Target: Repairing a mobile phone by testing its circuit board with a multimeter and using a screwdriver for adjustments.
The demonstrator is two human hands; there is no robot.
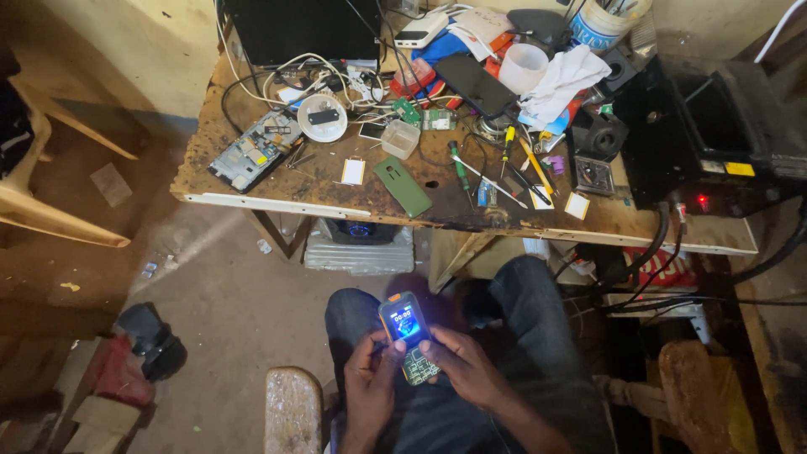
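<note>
Over my lap I hold a small orange-edged keypad phone [408, 336]. Its screen glows blue and its lower front is off, so the green circuit board shows. My left hand [371, 376] grips the phone's left side from below. My right hand [461, 364] holds the right side, with the thumb on the bare board. Both hands rest above my knees in dark jeans, well short of the workbench.
A worn wooden workbench [277, 204] ahead carries a dismantled phone [255, 151], a green phone cover [403, 186], screwdrivers [461, 171], a white cup [522, 67], cables and a white cloth. A black power unit [704, 139] stands at right. A wooden stool [293, 409] is beside my left knee.
</note>
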